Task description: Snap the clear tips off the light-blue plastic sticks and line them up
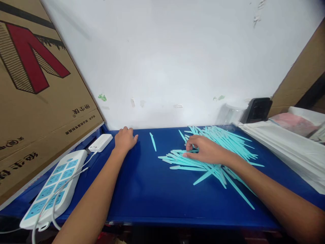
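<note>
A loose pile of thin teal plastic sticks (pixel 218 140) with tapered ends, shaped like eyebrow razors, spreads over the right half of the blue table. My right hand (pixel 207 149) is at the pile's left part, its thumb and forefinger closed around a teal plastic stick among the others; the remaining fingers are partly hidden. One single stick (pixel 153 141) lies apart, left of the pile. My left hand (pixel 125 139) rests at the table's back edge near the wall, thumb held apart, holding nothing I can see; its fingertips are hidden.
On the left are a white power strip (pixel 74 184), a small white box with a cable (pixel 101 143) and a large carton (pixel 50 112). Along the right stand a clear jar (pixel 232 113), a black object (pixel 258 109) and white bags (pixel 281 145). A white wall (pixel 162 67) closes the back of the blue table (pixel 157 196).
</note>
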### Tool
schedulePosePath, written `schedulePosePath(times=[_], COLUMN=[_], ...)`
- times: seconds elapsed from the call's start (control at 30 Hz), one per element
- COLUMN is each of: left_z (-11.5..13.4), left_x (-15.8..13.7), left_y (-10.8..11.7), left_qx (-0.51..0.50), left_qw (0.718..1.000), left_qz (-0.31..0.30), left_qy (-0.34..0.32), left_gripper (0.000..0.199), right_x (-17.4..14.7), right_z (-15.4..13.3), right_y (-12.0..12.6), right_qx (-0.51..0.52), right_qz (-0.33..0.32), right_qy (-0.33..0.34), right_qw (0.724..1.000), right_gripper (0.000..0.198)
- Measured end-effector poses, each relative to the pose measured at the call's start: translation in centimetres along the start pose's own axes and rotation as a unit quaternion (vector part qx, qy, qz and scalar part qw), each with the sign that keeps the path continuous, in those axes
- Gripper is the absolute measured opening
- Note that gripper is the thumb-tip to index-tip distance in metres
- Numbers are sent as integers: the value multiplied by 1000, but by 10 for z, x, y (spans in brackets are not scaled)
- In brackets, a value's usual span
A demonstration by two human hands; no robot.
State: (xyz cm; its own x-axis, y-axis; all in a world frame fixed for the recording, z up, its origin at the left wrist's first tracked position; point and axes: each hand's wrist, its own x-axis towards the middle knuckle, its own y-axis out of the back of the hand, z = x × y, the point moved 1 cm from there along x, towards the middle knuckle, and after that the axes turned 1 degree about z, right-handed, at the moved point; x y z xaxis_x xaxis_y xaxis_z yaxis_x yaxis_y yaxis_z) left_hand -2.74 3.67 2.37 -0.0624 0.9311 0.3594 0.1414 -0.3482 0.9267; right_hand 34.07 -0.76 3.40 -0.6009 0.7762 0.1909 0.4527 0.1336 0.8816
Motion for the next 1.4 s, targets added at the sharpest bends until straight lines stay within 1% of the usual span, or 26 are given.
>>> schedulePosePath(times=[0.07, 0.13, 0.2, 0.27, 0.33, 0.4, 0.53, 0.63, 0.8, 0.93, 1.03, 1.13, 1.27, 1.33, 1.4], left_z=[13, 31, 53, 75, 91, 101, 105, 105, 106, 100, 96, 94, 93, 92, 92], left_x=[-3, -9, -19, -32, -44, -52, -56, -58, -59, -52, -48, -46, -45, -44, -43], left_y=[5, 11, 17, 22, 27, 30, 35, 39, 42, 39, 37, 37, 38, 37, 36], left_qx=[-61, -173, -280, -341, -372, -381, -392, -416, -467, -501, -532, -556, -565, -571, -584], left_qw=[995, 974, 939, 905, 879, 865, 856, 849, 835, 826, 804, 785, 777, 770, 759], left_qz=[48, 62, 37, -1, -40, -74, -107, -114, -112, -100, -123, -145, -152, -161, -175], left_qy=[-59, -128, -196, -254, -296, -318, -319, -305, -269, -240, -234, -234, -235, -235, -230], left_gripper=[33, 27, 27, 28, 28, 31, 43, 43, 45, 48, 49, 50, 53, 54, 54], right_x=[-5, -7, -8, -8, -7, -7, -5, -5, -5, -3, -2, -2, -3, -3, -2], right_z=[-4, -10, -15, -19, -21, -20, -15, -15, -21, -22, -22, -23, -23, -23, -24], right_y=[-3, -9, -16, -21, -24, -25, -23, -22, -21, -16, -13, -13, -15, -15, -13], right_qx=[-5, -7, 0, 7, 9, 11, 33, 55, 132, 154, 165, 203, 271, 268, 255], right_qz=[-21, -40, -57, -64, -59, -48, 0, 27, 20, 31, 41, 31, 6, 0, -1], right_qy=[-2, -1, -1, -3, -1, 3, 10, 17, 12, 1, -2, -11, -34, -38, -33], right_qw=[1000, 999, 998, 998, 998, 999, 999, 998, 991, 988, 985, 979, 962, 963, 966], right_gripper=[38, 38, 34, 27, 24, 25, 29, 31, 30, 37, 43, 44, 44, 47, 52])
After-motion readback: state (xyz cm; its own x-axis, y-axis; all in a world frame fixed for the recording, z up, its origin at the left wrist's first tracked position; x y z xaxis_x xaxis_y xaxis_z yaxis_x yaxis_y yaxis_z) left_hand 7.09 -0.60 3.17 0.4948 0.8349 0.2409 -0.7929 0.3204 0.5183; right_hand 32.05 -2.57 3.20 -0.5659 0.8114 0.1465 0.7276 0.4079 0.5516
